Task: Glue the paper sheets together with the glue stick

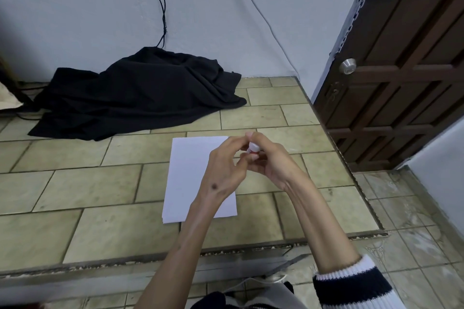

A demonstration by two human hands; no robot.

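Paper sheets [190, 173] lie stacked on the tiled platform [100, 183] near its front right corner, long axis running away from the person, directly beneath both raised hands. Right hand [270, 160] and left hand [226, 165] are both closed on the small glue stick [253, 148] above the stack's far right corner. Fingers hide its body and cap, so I cannot tell whether it is open.

A plain room in a home, by the look of it: a raised platform [120, 183] faced with beige ceramic tiles, a painted pale wall [88, 7] with loose cables [160, 2] trailing down it, and a dark panelled wooden door [401, 78] with a round metal knob [347, 66] (a chain hangs along its edge). A crumpled black cloth [135, 93] lies heaped against the wall.
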